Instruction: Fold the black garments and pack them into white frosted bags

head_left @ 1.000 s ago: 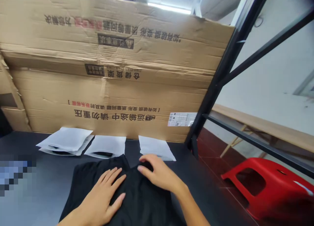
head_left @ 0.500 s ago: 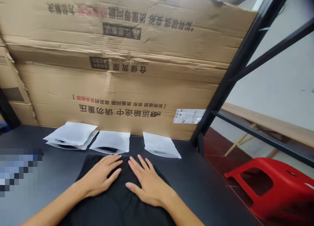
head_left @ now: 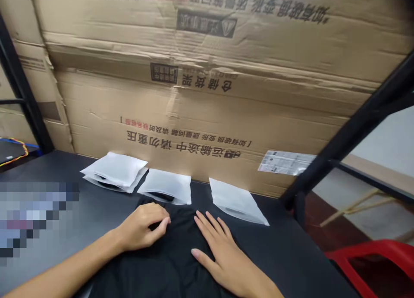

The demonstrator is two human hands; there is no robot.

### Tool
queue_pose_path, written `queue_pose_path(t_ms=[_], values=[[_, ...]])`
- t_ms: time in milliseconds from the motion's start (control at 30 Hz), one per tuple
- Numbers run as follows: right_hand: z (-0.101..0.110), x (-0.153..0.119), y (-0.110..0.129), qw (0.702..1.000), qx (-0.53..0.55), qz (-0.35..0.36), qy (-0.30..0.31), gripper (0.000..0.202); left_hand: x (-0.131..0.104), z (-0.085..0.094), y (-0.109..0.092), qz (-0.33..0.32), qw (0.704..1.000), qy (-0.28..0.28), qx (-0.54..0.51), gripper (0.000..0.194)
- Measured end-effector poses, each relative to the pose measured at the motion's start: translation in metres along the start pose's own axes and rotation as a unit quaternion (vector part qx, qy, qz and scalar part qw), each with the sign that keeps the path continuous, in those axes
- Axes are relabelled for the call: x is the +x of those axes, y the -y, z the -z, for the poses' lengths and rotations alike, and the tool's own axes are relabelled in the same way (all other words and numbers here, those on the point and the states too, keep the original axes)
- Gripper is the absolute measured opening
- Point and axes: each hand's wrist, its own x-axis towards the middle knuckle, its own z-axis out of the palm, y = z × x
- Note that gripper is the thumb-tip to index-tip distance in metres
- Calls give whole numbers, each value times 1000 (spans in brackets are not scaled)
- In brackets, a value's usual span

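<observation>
A piece of black cloth (head_left: 168, 263) with soft wrinkles lies spread on the dark table in front of me. My left hand (head_left: 145, 224) is at its upper left edge, fingers curled in and thumb tip close to them, closed on the cloth; the fingertips are partly hidden. Flat on the right part of the cloth rests my right hand (head_left: 220, 255), open with its fingers stretched out. Beyond the hands lie white pouches: a small stack (head_left: 114, 170) at left, one pouch (head_left: 168, 186) in the middle and another pouch (head_left: 237, 201) at right. Something dark shows inside the left and middle ones.
A large cardboard sheet (head_left: 194, 104) with upside-down print stands behind the dark table (head_left: 278, 255). Black metal frame posts (head_left: 349, 130) flank it. A red plastic stool (head_left: 381, 250) is at lower right. A pixelated patch covers the table's left side.
My left hand has gone from lying flat with fingers spread to curled fingers at the cloth's edge. My right hand stays flat. The view has turned left, shifting everything rightward.
</observation>
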Motion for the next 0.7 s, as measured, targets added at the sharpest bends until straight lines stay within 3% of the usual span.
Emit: queue_pose_path(t_ms=[433, 533, 667, 700], values=[[10, -14, 14, 998, -44, -45, 14, 71, -10, -10, -25, -43, 998, 42, 25, 22], [2, -12, 12, 997, -66, -45, 1, 70, -14, -13, -27, -53, 996, 51, 44, 21], [-18, 2, -1, 994, -108, -28, 6, 67, -17, -35, -19, -65, 995, 32, 72, 29], [-20, 6, -5, 993, -116, -37, 11, 67, -15, -40, -15, -100, 992, 33, 64, 35]])
